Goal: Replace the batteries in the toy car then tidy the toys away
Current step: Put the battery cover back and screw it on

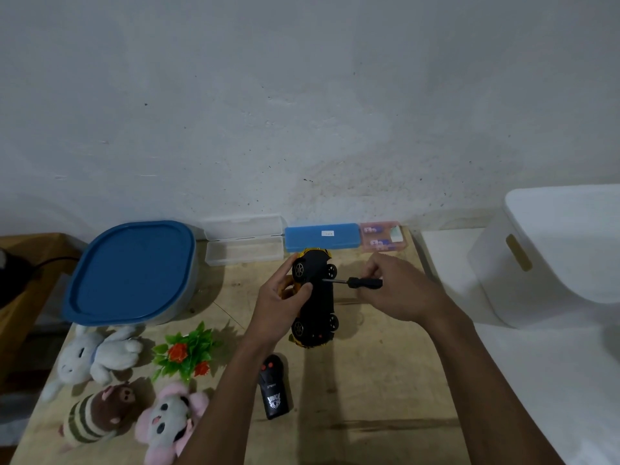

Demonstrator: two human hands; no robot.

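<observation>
Now both forearms reach forward over the pale wooden table (369, 380). The left hand (280, 302) comes in from below, wrist slightly bent, its grip wrapped around the side of the yellow toy car with a black underside (317, 297), thumb pressed on the black base. The car is turned belly up, its four wheels facing the camera, lengthwise away from the person, raised a little off the table. The right hand (397, 290) lies palm down just right of the car, its grip closed on the black handle of a small screwdriver (355, 282). The metal shaft runs leftward and its tip touches the car's underside near the left thumb.

Just below the car a black remote control with red buttons (272, 387) lies on the table. Behind the car, against the wall, sit a blue rectangular case (322, 237) and a pink transparent box of batteries (382, 237).
</observation>
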